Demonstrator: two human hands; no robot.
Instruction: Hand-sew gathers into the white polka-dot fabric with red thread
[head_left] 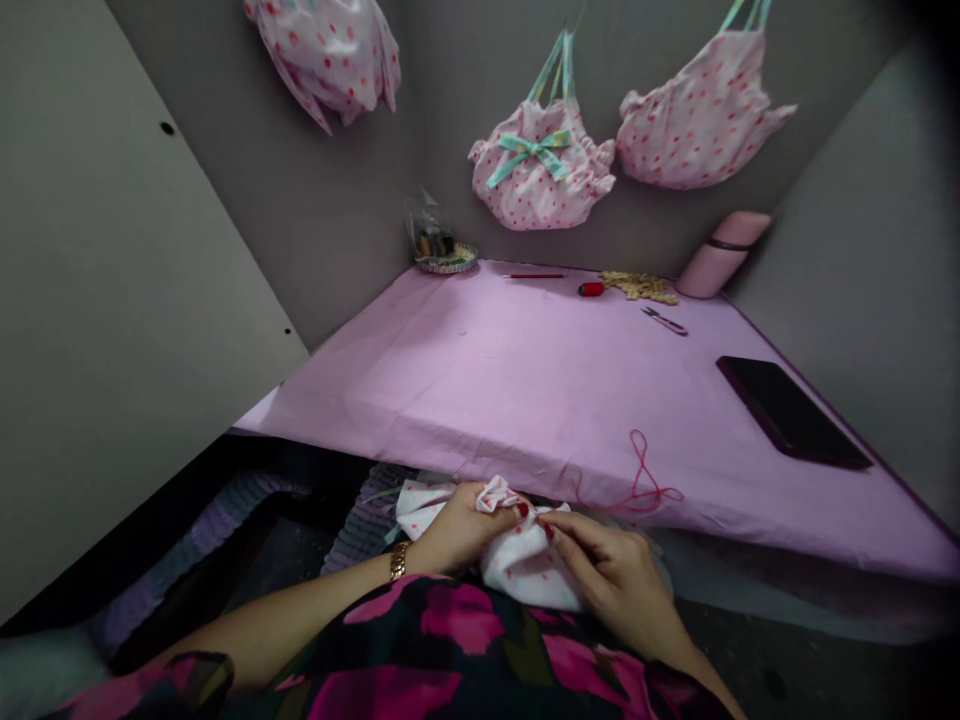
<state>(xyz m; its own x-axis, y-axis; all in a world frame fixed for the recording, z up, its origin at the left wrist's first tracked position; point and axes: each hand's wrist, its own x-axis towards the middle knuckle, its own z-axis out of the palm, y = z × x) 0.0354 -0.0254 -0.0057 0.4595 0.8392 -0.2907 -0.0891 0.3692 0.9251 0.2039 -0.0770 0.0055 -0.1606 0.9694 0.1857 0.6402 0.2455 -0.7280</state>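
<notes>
My left hand (457, 528) is closed on a bunched piece of white fabric with pink dots (525, 565), held in my lap just below the table's front edge. My right hand (607, 570) pinches at the same fabric from the right, fingertips meeting the left hand's near the gathered top. A red thread (641, 485) loops over the table edge and runs down toward my hands. If a needle is there, it is too small to see.
The table has a pink cloth (525, 380). On it lie a dark tablet (791, 410), small scissors (664, 320), a red spool (591, 289), a red pencil (534, 276), wooden beads (641, 287), a small basket (448, 260) and a pink bottle (724, 255). Dotted fabric bags (540, 165) hang on the wall.
</notes>
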